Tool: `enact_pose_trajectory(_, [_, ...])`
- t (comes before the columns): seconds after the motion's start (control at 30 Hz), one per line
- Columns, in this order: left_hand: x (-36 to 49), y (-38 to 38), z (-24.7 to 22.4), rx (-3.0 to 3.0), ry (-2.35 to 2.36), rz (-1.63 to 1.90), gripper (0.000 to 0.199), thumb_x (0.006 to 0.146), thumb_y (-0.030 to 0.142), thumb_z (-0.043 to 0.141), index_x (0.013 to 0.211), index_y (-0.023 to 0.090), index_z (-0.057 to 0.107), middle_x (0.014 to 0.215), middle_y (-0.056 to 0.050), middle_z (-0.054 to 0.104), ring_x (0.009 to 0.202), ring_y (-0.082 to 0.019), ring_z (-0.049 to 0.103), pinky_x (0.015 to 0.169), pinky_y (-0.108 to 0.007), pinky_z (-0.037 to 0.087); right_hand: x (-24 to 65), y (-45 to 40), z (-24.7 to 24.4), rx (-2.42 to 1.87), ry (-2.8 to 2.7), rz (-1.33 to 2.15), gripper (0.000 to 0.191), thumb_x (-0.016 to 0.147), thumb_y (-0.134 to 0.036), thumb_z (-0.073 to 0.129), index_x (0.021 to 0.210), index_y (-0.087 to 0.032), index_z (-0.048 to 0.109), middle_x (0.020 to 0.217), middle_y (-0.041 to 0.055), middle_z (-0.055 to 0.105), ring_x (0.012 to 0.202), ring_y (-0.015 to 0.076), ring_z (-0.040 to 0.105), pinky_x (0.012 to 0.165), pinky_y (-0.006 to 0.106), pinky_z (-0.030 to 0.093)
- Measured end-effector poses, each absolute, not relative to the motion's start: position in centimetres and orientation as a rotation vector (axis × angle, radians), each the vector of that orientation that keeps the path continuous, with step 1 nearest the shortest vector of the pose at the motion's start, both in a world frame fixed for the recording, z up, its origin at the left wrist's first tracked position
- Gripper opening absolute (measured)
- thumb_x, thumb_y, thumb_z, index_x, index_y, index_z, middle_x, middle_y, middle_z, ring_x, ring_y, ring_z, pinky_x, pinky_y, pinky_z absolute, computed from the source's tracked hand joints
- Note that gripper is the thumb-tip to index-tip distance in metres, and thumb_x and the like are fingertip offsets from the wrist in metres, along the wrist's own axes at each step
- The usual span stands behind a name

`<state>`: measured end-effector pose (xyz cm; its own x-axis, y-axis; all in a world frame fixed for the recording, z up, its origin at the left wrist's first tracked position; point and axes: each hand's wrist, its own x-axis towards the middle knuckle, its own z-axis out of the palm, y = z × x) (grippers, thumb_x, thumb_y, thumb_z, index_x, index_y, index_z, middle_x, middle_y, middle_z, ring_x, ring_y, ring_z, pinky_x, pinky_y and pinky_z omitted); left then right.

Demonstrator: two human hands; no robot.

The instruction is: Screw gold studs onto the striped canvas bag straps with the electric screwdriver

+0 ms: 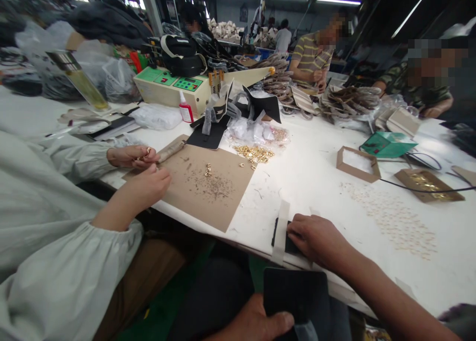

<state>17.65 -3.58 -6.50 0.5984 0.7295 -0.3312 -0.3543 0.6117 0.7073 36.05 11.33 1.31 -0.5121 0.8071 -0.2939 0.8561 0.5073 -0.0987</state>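
Note:
My left hand, low in the head view, grips a flat black panel above my lap, thumb on top. A clear strip hangs at the panel's lower edge. My right hand rests at the table's front edge with its fingers curled down on a small black pad; whether the fingertips pinch anything is hidden. A strip of pale tape crosses the pad's left part and runs over the table edge.
At the left, a co-worker's hands hold small gold pieces over a brown board. Gold rings lie behind it. Small pieces, cardboard boxes and a black cable are at the right.

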Motion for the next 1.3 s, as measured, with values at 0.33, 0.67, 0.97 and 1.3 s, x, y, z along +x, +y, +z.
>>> enact_pose_trajectory(0.33, [17.4, -3.7, -6.5, 0.659, 0.64, 0.705, 0.086, 0.069, 0.07, 0.079, 0.132, 0.012, 0.07, 0.125, -0.015, 0.072, 0.118, -0.028, 0.069, 0.119, -0.043, 0.045, 38.2, 9.5, -2.4, 1.933, 2.624, -0.653, 0.019, 0.098, -0.044, 0.062, 0.098, -0.033, 0.077, 0.105, -0.0018, 0.07, 0.096, 0.0171, 0.067, 0.085, 0.031, 0.048])
enact_pose_trajectory(0.67, [18.2, -3.5, -5.9, 0.625, 0.642, 0.701, 0.09, 0.063, 0.07, 0.083, 0.131, 0.012, 0.07, 0.11, -0.013, 0.076, 0.093, -0.017, 0.07, 0.108, -0.035, 0.05, 36.7, 8.9, -0.8, 1.675, 2.605, -0.224, 0.031, 0.105, -0.037, 0.047, 0.097, -0.032, 0.076, 0.095, 0.0015, 0.068, 0.09, 0.022, 0.065, 0.08, 0.036, 0.046])
enact_pose_trajectory(0.97, [18.1, -4.3, -5.7, 0.626, 0.658, 0.699, 0.091, 0.06, 0.074, 0.082, 0.125, 0.01, 0.073, 0.108, -0.014, 0.076, 0.096, -0.02, 0.071, 0.104, -0.035, 0.052, 38.1, 9.3, -2.7, 1.895, 2.723, -0.601, 0.016, 0.097, -0.037, 0.062, 0.097, -0.034, 0.078, 0.105, -0.0027, 0.072, 0.093, 0.0178, 0.065, 0.087, 0.032, 0.047])
enact_pose_trajectory(1.3, [18.2, -3.8, -5.4, 0.622, 0.652, 0.711, 0.087, 0.062, 0.072, 0.082, 0.124, 0.012, 0.074, 0.113, -0.013, 0.075, 0.1, -0.021, 0.071, 0.11, -0.038, 0.05, 37.8, 9.9, -1.4, 1.907, 2.616, -0.862, 0.022, 0.095, -0.04, 0.058, 0.096, -0.03, 0.078, 0.107, -0.0005, 0.073, 0.095, 0.0192, 0.067, 0.09, 0.035, 0.049])
